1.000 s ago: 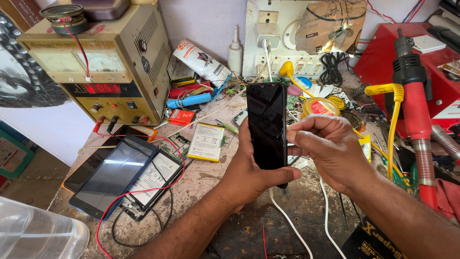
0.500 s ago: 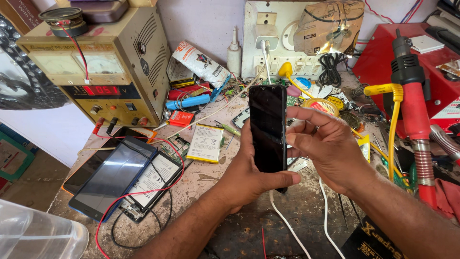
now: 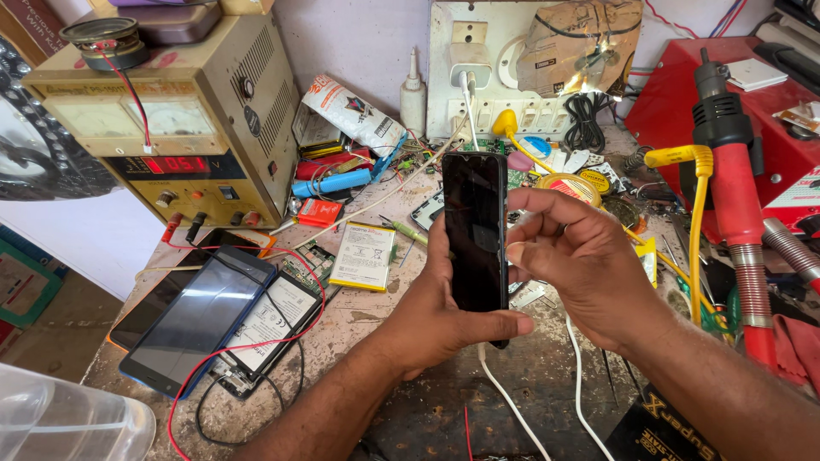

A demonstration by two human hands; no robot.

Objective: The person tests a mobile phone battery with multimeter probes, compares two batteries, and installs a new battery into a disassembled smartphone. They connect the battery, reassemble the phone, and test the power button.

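Left hand (image 3: 436, 312) grips black phone (image 3: 475, 232) upright, thumb across lower edge; right hand (image 3: 581, 260) curled, fingertips pinching its side edge. White cable (image 3: 512, 405) hangs below. Step: checking handset; next needs steady grip.

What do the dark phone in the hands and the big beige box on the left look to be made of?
The phone front looks like glossy black glass, faintly reflective. The beige box seems painted sheet metal: flat panels, slotted side vents, scuffed matte finish.
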